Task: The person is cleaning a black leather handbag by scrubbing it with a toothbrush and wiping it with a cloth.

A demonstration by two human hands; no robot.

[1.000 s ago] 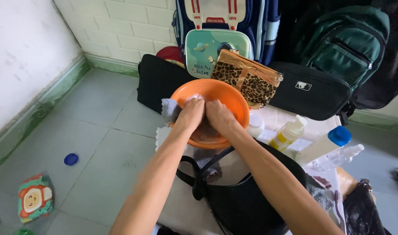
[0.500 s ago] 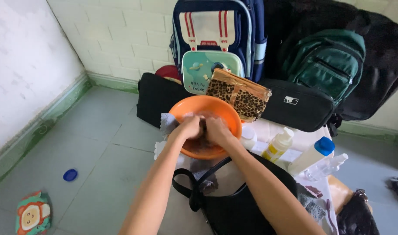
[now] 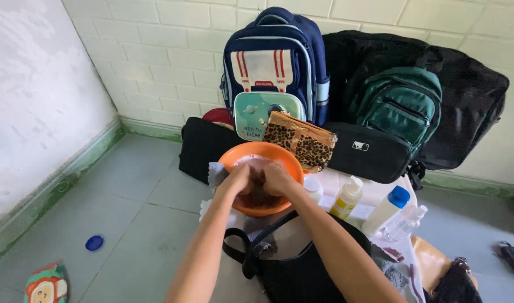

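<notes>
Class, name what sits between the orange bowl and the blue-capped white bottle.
In the head view: a small white bottle and a yellow pump bottle, between orange bowl and blue-capped bottle.

Two backpacks [image 3: 276,62] [image 3: 400,106] — three bottles [image 3: 346,197] [image 3: 387,210] [image 3: 405,223], one orange basin [image 3: 251,152], one blue cap [image 3: 94,242] — two hands [image 3: 237,179] [image 3: 276,178]

- Basin [image 3: 268,154]: orange
- Pouch [image 3: 299,140]: leopard print, tan band
- Backpack [image 3: 276,62]: navy, with white and red stripes
- Second backpack [image 3: 403,106]: dark green
- Bottle [image 3: 345,199]: yellow, perhaps translucent
- Cap on the floor [image 3: 94,243]: blue
</notes>
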